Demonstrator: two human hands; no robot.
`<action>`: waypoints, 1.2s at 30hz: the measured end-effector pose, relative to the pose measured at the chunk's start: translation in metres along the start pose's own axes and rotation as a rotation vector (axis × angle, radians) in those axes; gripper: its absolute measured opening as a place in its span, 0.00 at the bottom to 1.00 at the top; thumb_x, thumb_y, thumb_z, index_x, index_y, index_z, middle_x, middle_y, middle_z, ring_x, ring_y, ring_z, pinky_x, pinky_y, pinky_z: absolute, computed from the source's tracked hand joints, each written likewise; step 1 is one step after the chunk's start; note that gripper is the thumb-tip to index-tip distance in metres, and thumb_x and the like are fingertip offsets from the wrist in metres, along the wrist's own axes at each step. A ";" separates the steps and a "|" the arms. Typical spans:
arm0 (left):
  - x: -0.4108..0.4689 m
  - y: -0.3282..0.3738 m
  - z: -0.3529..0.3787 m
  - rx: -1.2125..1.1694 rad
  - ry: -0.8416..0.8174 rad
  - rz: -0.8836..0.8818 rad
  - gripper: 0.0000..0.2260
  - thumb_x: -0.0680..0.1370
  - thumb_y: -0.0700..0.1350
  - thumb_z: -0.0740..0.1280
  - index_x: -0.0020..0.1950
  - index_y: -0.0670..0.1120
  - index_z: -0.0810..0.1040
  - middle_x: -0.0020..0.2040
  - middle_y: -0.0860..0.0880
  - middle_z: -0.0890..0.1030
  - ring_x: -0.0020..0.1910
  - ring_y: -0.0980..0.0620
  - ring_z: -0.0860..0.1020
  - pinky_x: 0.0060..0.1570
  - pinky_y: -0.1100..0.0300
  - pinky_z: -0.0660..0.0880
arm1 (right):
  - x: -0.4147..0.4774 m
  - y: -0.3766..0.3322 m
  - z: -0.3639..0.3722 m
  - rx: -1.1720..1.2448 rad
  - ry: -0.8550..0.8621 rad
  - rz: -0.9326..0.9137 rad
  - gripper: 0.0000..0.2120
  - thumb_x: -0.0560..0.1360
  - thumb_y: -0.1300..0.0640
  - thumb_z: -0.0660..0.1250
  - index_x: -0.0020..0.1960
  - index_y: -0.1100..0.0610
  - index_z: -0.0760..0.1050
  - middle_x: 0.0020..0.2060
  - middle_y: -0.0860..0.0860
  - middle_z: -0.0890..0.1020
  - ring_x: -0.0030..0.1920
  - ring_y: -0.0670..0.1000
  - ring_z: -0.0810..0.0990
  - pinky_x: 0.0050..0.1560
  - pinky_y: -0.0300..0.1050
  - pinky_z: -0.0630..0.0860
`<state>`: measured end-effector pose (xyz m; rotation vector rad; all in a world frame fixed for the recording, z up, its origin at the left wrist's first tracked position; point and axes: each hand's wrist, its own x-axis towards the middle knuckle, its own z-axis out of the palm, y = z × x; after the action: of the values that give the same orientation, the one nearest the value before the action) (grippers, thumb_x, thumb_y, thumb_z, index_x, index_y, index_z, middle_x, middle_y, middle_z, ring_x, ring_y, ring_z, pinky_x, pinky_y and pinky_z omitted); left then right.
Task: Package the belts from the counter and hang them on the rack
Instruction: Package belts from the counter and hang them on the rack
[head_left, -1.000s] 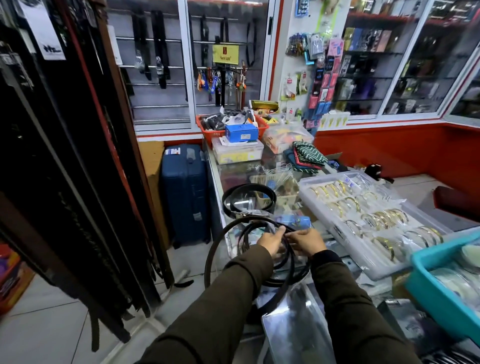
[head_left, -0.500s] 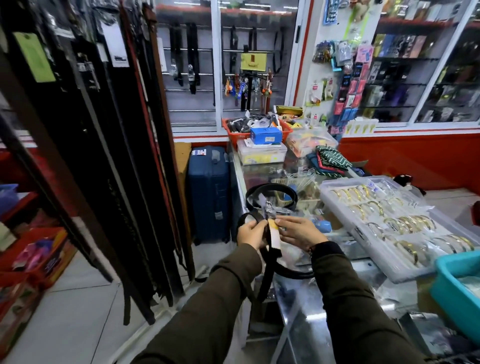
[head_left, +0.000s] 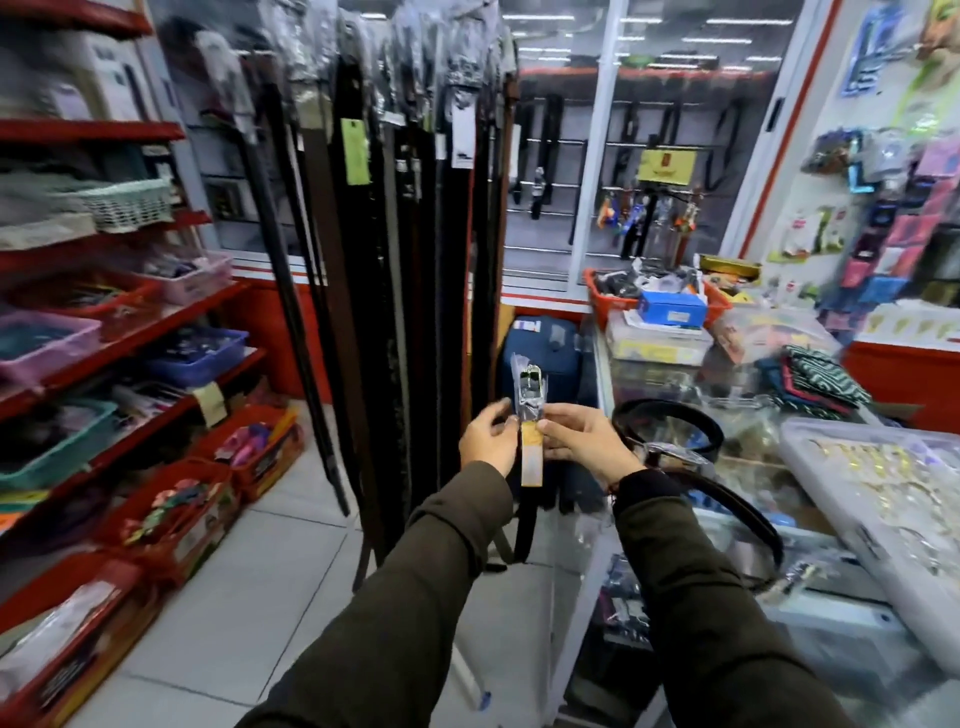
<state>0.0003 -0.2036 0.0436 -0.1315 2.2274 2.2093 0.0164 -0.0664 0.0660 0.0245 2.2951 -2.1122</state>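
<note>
I hold a dark belt (head_left: 525, 525) upright in front of me. Its buckle end (head_left: 530, 397) is wrapped in clear plastic, with a pale yellow tag (head_left: 531, 460) below it, and the strap hangs down toward the floor. My left hand (head_left: 488, 439) and my right hand (head_left: 582, 441) pinch it from either side just under the buckle. The belt rack (head_left: 395, 249) stands ahead and to the left, full of hanging dark belts in plastic sleeves. On the glass counter (head_left: 810, 613) at right lie a coiled black belt (head_left: 670, 426) and another belt (head_left: 748, 525).
A blue suitcase (head_left: 550, 353) stands behind the held belt, beside the counter. Red shelves (head_left: 130, 364) with baskets and bins fill the left side. A clear tray of bangles (head_left: 883, 483) sits on the counter at right. Tiled floor (head_left: 249, 587) lies open below.
The belt came off the counter, uncoiled, and now hangs straight from both hands. My view swung left and up toward the rack, and my hands rose with the buckle end.
</note>
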 end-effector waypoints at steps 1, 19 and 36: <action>0.000 0.006 -0.010 0.107 0.015 0.002 0.16 0.83 0.43 0.61 0.70 0.46 0.76 0.72 0.40 0.74 0.72 0.40 0.73 0.71 0.49 0.70 | 0.002 -0.003 0.012 -0.008 -0.009 -0.029 0.17 0.78 0.67 0.65 0.66 0.68 0.73 0.44 0.55 0.81 0.37 0.47 0.81 0.37 0.37 0.82; 0.015 0.158 -0.195 -0.371 0.181 0.470 0.14 0.77 0.36 0.70 0.63 0.36 0.79 0.49 0.42 0.85 0.45 0.51 0.85 0.42 0.61 0.84 | 0.044 -0.164 0.177 0.230 -0.136 -0.480 0.15 0.74 0.65 0.71 0.61 0.64 0.79 0.49 0.59 0.86 0.45 0.47 0.86 0.43 0.39 0.82; 0.047 0.344 -0.262 -0.298 0.181 0.695 0.16 0.77 0.38 0.72 0.64 0.34 0.79 0.58 0.35 0.83 0.50 0.44 0.83 0.38 0.63 0.84 | 0.084 -0.347 0.236 0.234 -0.127 -0.706 0.16 0.74 0.67 0.70 0.61 0.68 0.78 0.47 0.61 0.83 0.39 0.49 0.84 0.40 0.42 0.84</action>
<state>-0.0519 -0.4661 0.3867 0.5500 2.2475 2.9691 -0.0757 -0.3307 0.3901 -1.0210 2.1647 -2.5544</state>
